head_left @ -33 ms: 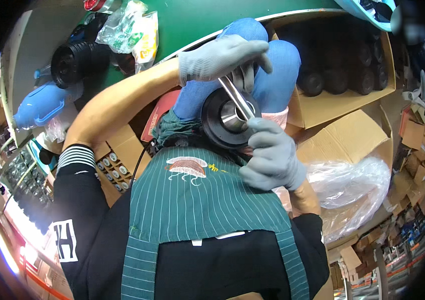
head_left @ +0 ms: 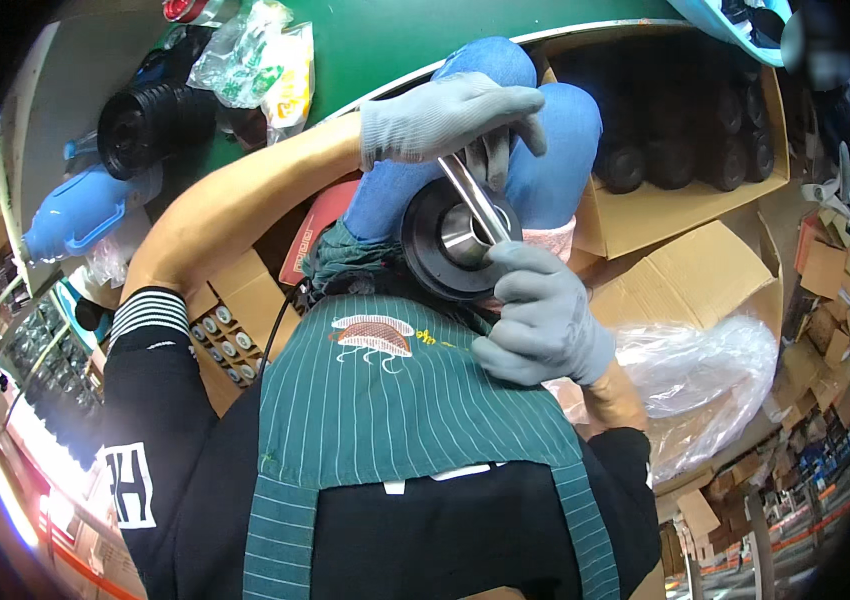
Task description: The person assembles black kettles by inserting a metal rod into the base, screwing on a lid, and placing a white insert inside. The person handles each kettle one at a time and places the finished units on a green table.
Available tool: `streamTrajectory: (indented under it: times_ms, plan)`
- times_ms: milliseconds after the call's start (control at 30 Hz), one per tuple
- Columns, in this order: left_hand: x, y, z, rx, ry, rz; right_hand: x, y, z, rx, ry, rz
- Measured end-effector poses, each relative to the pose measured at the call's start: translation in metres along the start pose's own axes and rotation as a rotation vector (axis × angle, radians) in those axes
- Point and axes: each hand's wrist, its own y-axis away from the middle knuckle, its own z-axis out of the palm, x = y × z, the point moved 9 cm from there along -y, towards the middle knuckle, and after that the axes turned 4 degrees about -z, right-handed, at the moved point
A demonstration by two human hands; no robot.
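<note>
A round black part [head_left: 421, 250] with a flared rim rests in my lap, against my knees. In its middle is a shiny metal cup [head_left: 459, 238]. Across that cup slants a straight chrome bar [head_left: 476, 200]. My left hand [head_left: 450, 118], in a grey knit glove, closes over the bar's far end; some of its fingers are hidden below the palm. Gloved the same way, my right hand [head_left: 545, 318] is closed at the bar's near end, beside the black part's rim. Whatever lies under the black part is hidden.
An open carton [head_left: 690, 215] of dark round parts stands at the far right, with clear plastic wrap [head_left: 700, 385] nearer me. A divided box [head_left: 235, 318] of small cylinders is at my left. On the green table [head_left: 385, 45] lie plastic bags [head_left: 250, 65] and a blue jug [head_left: 80, 215].
</note>
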Motion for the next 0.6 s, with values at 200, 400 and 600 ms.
streamTrajectory:
  times_ms: [200, 400, 600]
  plan:
    - [-0.008, -0.045, 0.011, -0.23, -0.042, -0.017, -0.003, -0.02, 0.033, -0.395, 0.034, 0.032]
    - [0.003, -0.097, 0.065, -0.422, -0.129, 0.299, -0.002, -0.056, 0.079, -0.596, -0.025, 0.005]
    - [0.016, -0.079, 0.087, -0.6, 0.02, 0.119, 0.021, -0.084, 0.114, -0.523, -0.025, 0.09]
